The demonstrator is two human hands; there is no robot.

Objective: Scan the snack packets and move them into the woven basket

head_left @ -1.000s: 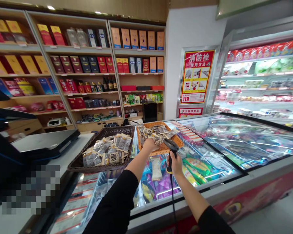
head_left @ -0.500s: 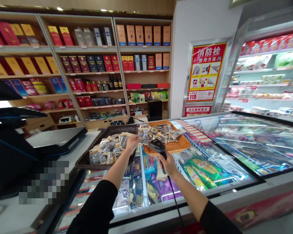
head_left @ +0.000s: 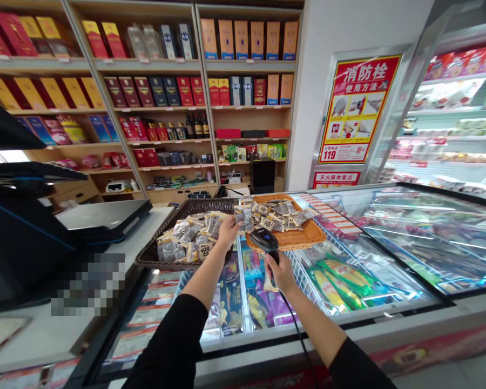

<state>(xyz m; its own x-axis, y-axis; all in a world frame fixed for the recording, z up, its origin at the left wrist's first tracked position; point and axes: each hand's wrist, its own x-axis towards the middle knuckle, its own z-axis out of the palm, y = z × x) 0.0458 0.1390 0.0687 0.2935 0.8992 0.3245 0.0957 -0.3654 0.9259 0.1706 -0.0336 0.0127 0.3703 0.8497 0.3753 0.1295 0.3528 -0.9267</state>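
Head view: the left hand [head_left: 228, 232] pinches a clear, crinkly packet [head_left: 244, 218] by the left edge of the orange wicker basket [head_left: 308, 236], apparently keeping its face exposed to the black plastic scanner [head_left: 264, 240]. The right hand [head_left: 282, 273] wraps the scanner's grip at the basket's near side, likely for aiming; left of that basket, a dark woven tray [head_left: 144, 256] bears heaped sachets [head_left: 188, 231].

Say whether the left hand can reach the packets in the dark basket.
Probably yes: the left hand is close to the open basket and its packets lie uncovered, though that hand holds another packet.
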